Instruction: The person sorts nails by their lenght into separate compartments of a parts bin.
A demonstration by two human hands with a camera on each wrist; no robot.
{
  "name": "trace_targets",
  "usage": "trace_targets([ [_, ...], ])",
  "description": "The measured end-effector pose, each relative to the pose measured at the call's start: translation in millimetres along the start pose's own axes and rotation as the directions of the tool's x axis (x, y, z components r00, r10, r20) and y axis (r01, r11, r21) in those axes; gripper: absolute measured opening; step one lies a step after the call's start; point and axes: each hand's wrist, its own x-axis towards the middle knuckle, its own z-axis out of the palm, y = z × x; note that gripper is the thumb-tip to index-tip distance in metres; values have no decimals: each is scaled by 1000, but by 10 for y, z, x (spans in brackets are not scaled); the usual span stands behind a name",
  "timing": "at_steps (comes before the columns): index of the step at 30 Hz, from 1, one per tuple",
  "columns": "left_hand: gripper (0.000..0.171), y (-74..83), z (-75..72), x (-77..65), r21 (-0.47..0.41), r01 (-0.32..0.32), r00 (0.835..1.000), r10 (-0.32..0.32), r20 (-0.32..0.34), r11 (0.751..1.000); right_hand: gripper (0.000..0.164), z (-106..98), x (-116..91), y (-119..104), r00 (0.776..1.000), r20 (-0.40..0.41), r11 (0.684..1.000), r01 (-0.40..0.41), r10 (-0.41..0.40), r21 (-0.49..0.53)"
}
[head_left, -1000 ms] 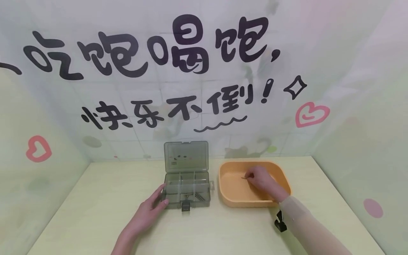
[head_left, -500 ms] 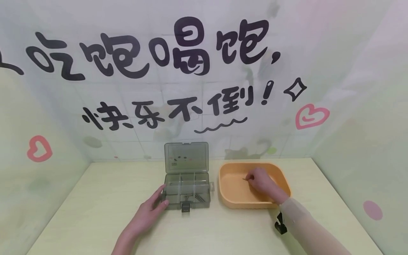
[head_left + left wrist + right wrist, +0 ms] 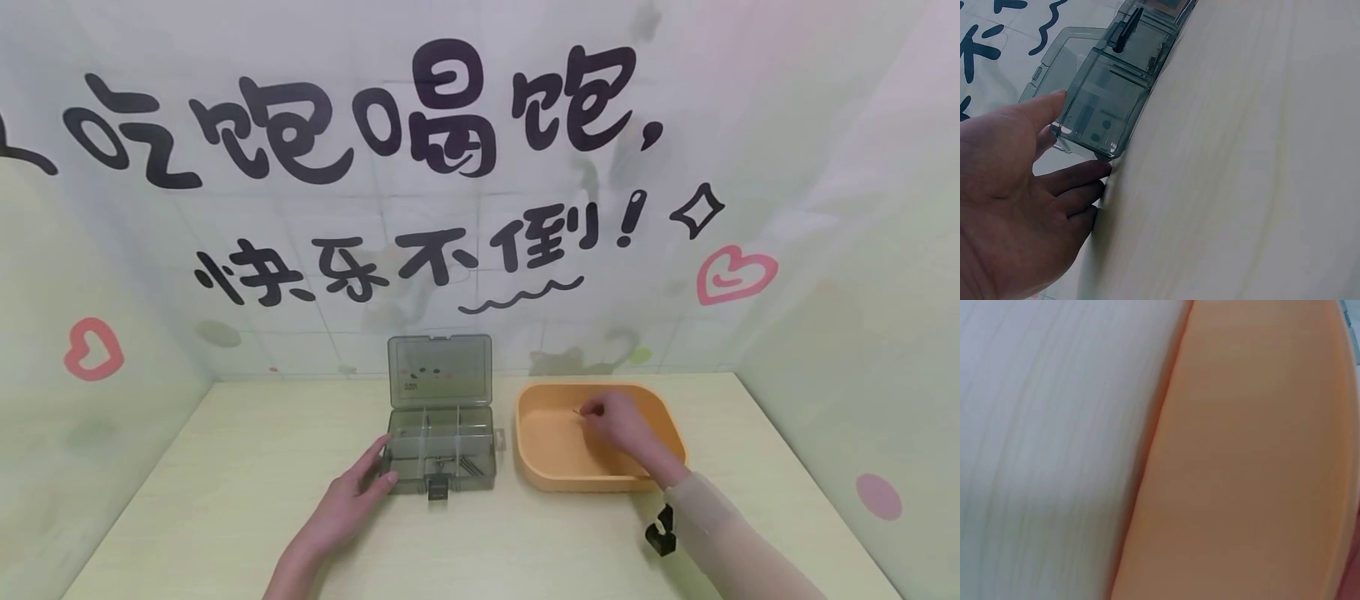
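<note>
A smoky clear compartment box point(image 3: 405, 447) stands on the table with its lid point(image 3: 440, 367) raised at the back. At its left end, my left hand point(image 3: 347, 502) touches the wall and front corner with thumb and fingers fairly straight; the left wrist view shows the thumb point(image 3: 1047, 107) against the box's edge. Thin dark metal pieces like screws point(image 3: 470, 465) lie in the front compartments. Over the orange tray point(image 3: 547, 481), my right hand point(image 3: 621, 423) pinches a small, thin, screw-like piece point(image 3: 577, 411) between thumb and fingertips. The right wrist view catches mostly tray and tabletop.
A black latch point(image 3: 437, 488) hangs at the front of the box. The tray stands just right of the box, with a narrow gap between them. A printed wall point(image 3: 322, 342) rises behind the pale table point(image 3: 225, 475). A black clip-like item point(image 3: 661, 533) sits by the right sleeve.
My right hand has shifted slightly up and to the right over the tray, still pinching the thin piece. The left hand and the box stay where they were.
</note>
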Motion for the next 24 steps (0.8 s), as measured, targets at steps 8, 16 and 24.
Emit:
trace_targets([
  [8,66,14,-7,-9,-4,9,1000,-9,3,1000,9,-76,-53,-176,1000,5,1000,5,-5,27],
  [16,66,4,-7,-2,0,1,1000,-1,-6,1000,10,-50,-46,-270,997,24,994,76,-78,76],
  [24,66,4,-2,-5,-10,1,1000,-1,-2,1000,10,-23,-54,-313,990,45,985,128,-134,115],
])
